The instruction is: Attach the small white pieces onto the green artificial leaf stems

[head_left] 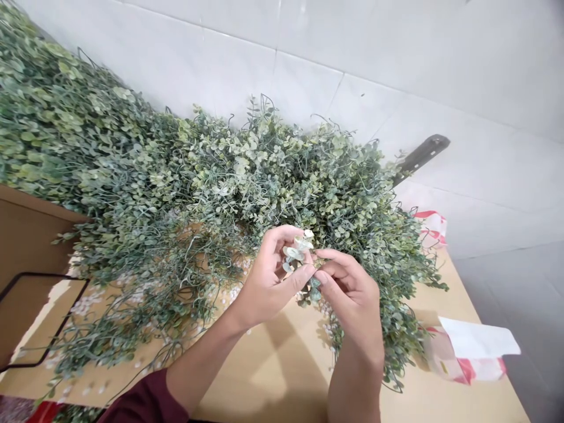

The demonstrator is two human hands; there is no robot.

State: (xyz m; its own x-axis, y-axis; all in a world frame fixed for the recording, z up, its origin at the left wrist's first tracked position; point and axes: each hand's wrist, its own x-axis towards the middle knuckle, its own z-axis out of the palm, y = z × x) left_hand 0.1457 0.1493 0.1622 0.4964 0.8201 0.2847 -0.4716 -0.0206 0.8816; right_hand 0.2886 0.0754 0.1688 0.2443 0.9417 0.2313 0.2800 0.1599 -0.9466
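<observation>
Near the middle of the head view, my left hand [277, 276] pinches a small leafy sprig [296, 254] with pale, round green leaves between thumb and fingers. My right hand [350, 291] meets it from the right, its thumb and forefinger closed on the lower part of the same sprig. The two sets of fingertips touch or nearly touch. Just behind both hands rises a large heap of artificial greenery [282, 176], and a looser bunch of stems [176, 299] lies to the left of my left forearm.
A cardboard box [35, 247] and a black wire frame [44, 276] stand at the left. Small white bits [88, 302] are scattered on the wooden table [247, 376]. Red-and-white plastic packs [467, 352] lie at the right, one topped with white paper. A dark slotted bar [420, 158] leans by the tiled wall.
</observation>
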